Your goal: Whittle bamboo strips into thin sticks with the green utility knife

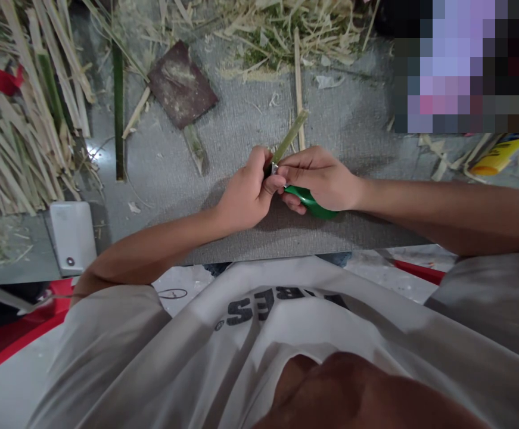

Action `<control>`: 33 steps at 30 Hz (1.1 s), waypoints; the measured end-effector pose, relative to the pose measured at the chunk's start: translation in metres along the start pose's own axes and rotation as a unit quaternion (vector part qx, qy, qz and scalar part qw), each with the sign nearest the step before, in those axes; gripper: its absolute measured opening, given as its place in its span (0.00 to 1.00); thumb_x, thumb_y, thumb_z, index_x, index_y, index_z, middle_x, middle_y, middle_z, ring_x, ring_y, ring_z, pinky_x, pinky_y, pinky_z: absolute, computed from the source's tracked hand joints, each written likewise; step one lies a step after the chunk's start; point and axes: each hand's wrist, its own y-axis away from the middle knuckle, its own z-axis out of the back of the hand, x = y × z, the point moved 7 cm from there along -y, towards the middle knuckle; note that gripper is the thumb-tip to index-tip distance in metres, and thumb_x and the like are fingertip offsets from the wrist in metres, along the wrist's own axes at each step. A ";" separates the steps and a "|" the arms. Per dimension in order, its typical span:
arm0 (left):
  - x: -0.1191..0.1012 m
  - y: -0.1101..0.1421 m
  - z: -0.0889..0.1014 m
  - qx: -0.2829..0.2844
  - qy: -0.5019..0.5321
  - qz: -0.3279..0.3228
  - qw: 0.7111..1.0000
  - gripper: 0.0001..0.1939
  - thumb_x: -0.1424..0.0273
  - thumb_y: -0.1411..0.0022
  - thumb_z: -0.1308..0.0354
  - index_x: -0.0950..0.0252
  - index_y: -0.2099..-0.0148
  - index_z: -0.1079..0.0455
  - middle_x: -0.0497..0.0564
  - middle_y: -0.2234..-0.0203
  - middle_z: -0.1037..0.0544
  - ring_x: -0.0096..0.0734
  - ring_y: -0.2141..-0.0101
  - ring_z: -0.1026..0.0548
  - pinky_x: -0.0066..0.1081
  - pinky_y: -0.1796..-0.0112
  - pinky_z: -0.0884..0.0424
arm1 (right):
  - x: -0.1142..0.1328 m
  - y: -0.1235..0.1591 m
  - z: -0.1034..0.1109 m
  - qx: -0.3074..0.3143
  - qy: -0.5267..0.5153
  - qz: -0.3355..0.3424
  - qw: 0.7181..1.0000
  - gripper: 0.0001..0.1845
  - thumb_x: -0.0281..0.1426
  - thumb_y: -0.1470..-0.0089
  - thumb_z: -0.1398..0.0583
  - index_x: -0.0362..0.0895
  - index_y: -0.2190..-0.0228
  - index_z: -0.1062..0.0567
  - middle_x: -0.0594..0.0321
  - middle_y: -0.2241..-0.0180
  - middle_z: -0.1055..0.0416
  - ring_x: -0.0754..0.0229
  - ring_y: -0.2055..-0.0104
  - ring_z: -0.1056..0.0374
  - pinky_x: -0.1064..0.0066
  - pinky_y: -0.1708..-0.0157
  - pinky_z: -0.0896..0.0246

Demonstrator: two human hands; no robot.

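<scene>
Both of my hands meet above the grey tabletop (pixel 241 137), near its front edge. In my right hand (pixel 326 176) is a tool with a smooth green handle (pixel 310 201); a small metal part shows at the fingertips, and the rest is covered. My left hand (pixel 252 190) is closed around the lower end of a thin green bamboo strip (pixel 290 136), its thumb against the right fingers. The strip slants up and to the right from between the hands. Behind it lies a pale stick (pixel 298 77).
Bundled bamboo strips (pixel 22 143) lie at the left, near a white phone-like device (pixel 74 237). A dark square plate (pixel 182 84) sits further back, beside a heap of shavings (pixel 295 36). At the right are a yellow tube (pixel 503 154) and a blurred-out area.
</scene>
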 end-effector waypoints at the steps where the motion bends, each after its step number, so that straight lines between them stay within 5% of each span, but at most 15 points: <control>1: 0.001 0.000 0.000 0.000 0.000 0.001 1.000 0.31 0.32 0.23 0.53 0.56 0.48 0.40 0.47 0.69 0.26 0.38 0.69 0.22 0.39 0.65 0.30 | -0.001 0.000 0.000 0.000 0.006 0.008 1.000 0.30 0.52 0.27 0.29 0.43 0.70 0.28 0.67 0.79 0.32 0.65 0.81 0.34 0.73 0.82 0.38; 7: -0.002 -0.001 -0.002 0.000 0.017 -0.017 1.000 0.29 0.34 0.21 0.53 0.55 0.49 0.39 0.50 0.66 0.21 0.37 0.69 0.23 0.40 0.68 0.30 | 0.000 0.000 0.000 -0.010 0.054 0.050 0.997 0.31 0.56 0.25 0.33 0.44 0.68 0.29 0.69 0.78 0.33 0.67 0.81 0.35 0.74 0.81 0.37; 11: -0.001 0.000 -0.001 -0.007 0.013 -0.003 1.000 0.31 0.33 0.22 0.53 0.56 0.49 0.38 0.48 0.67 0.22 0.36 0.67 0.22 0.39 0.66 0.30 | 0.001 0.000 0.002 -0.024 0.067 0.018 0.997 0.32 0.59 0.27 0.32 0.45 0.68 0.30 0.69 0.79 0.35 0.66 0.81 0.36 0.72 0.81 0.38; 18: 0.003 0.000 -0.002 0.005 0.007 -0.005 1.000 0.31 0.33 0.21 0.54 0.57 0.47 0.37 0.47 0.68 0.23 0.36 0.68 0.21 0.40 0.65 0.30 | 0.001 -0.007 0.001 0.098 0.018 -0.077 0.992 0.33 0.59 0.32 0.28 0.44 0.68 0.27 0.68 0.80 0.40 0.65 0.82 0.40 0.71 0.85 0.40; 29: -0.002 -0.002 -0.001 -0.026 0.025 0.000 0.999 0.29 0.36 0.18 0.55 0.57 0.47 0.37 0.48 0.67 0.19 0.37 0.66 0.16 0.39 0.64 0.27 | -0.010 -0.003 -0.002 -0.052 0.013 0.026 0.998 0.31 0.58 0.26 0.33 0.45 0.66 0.30 0.71 0.78 0.38 0.67 0.80 0.39 0.75 0.82 0.36; 33: -0.002 0.001 0.001 -0.028 0.027 -0.010 0.999 0.28 0.37 0.18 0.53 0.57 0.48 0.36 0.46 0.69 0.20 0.35 0.68 0.17 0.37 0.65 0.27 | -0.007 -0.007 0.001 0.038 0.010 -0.013 0.999 0.32 0.58 0.28 0.31 0.44 0.66 0.29 0.71 0.78 0.38 0.68 0.81 0.40 0.75 0.84 0.37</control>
